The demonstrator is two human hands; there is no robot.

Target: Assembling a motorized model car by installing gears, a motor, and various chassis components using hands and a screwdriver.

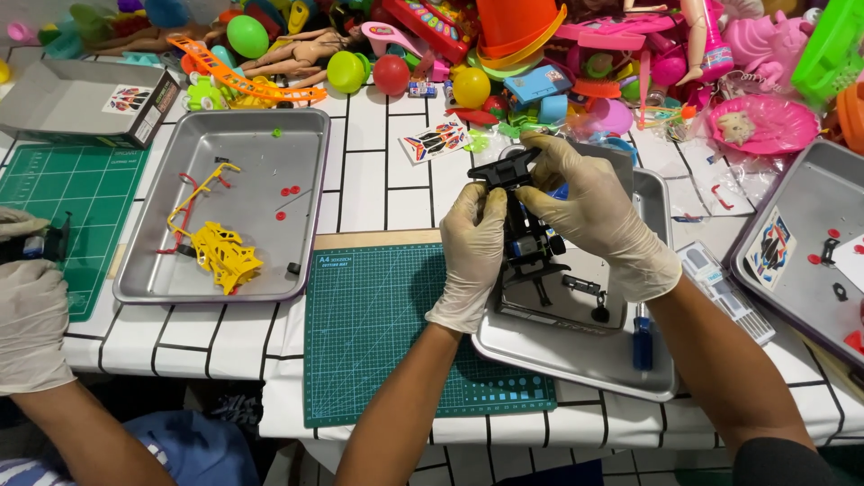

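Left hand (474, 254) and right hand (594, 220), both gloved, fingers closed on black toy car chassis (526, 241), held upright above metal tray (576, 355), right fingertips pinching top end. Green cutting mat (387, 342) just left. Blue-handled screwdriver (642, 340) in tray. Co-worker's gloved hand (31, 324) far left.

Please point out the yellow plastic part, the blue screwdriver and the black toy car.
Yellow part (222, 254), head view, on its flat lattice middle.
Screwdriver (642, 339), head view, on its blue handle.
Toy car (531, 245), head view, on its chassis between both hands.
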